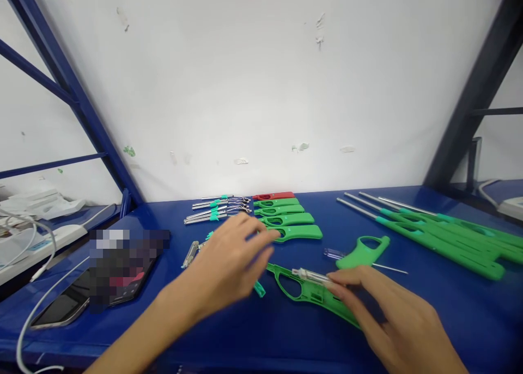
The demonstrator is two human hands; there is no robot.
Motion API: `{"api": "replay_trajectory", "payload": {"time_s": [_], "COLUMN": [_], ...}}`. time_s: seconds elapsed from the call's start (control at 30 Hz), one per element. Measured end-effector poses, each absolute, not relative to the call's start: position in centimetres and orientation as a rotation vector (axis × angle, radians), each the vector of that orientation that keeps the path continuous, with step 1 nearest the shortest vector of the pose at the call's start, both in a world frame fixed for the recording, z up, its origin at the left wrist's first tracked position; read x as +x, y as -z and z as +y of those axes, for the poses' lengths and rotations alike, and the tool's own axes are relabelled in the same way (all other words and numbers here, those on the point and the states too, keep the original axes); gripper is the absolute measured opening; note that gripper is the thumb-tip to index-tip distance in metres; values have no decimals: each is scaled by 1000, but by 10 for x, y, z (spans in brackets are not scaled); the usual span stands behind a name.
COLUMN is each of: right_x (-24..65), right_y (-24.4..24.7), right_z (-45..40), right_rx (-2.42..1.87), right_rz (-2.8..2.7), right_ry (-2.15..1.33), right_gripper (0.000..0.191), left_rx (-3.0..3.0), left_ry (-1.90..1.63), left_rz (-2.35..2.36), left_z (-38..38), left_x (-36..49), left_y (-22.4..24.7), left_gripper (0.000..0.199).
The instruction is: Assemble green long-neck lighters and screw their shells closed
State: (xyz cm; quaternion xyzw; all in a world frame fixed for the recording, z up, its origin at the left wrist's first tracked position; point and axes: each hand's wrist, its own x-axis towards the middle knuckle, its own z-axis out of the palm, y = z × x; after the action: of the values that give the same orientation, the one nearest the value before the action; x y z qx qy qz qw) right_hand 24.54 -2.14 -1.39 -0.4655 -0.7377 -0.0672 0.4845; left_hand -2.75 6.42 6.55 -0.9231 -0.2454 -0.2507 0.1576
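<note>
My right hand [392, 314] pinches a small clear lighter fuel tank [312, 276] between thumb and fingers. It is just above an open green lighter shell half [322, 296] that lies on the blue table, and the tank overlaps the shell in view. To the left, my left hand [231, 254] hovers with fingers apart and nothing visible in them. By its fingers lies a small teal part [259, 289]. Another clear fuel tank [190, 254] is left of that hand, next to small pieces partly hidden behind it. Beyond my right hand is a loose green shell piece [362, 254].
Behind my hands are several green shells [292, 219], a red one [278, 196] and metal lighter rods [206, 216]. Long green lighters [441, 238] lie at right. A screwdriver [333, 253] sits partly under the loose shell. Phones [67, 303] and a cable [30, 325] are left.
</note>
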Motion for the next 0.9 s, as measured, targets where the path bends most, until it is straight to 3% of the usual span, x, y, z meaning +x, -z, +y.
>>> {"api": "replay_trajectory", "payload": {"time_s": [0.13, 0.33, 0.9], "right_x": [247, 250, 249], "right_y": [10, 8, 6], "right_z": [-26, -27, -27], "right_rx": [-1092, -1094, -1010], "right_rz": [-1775, -1834, -1934], "right_ry": [88, -53, 52], "right_gripper": [11, 18, 14], "left_rx": [-2559, -2528, -2787], "left_ry": [712, 769, 888], "left_rz": [-532, -461, -707], "left_z": [17, 8, 9], "left_x": [-16, -6, -37], "left_y": [-57, -59, -34], "left_gripper": [29, 46, 29]}}
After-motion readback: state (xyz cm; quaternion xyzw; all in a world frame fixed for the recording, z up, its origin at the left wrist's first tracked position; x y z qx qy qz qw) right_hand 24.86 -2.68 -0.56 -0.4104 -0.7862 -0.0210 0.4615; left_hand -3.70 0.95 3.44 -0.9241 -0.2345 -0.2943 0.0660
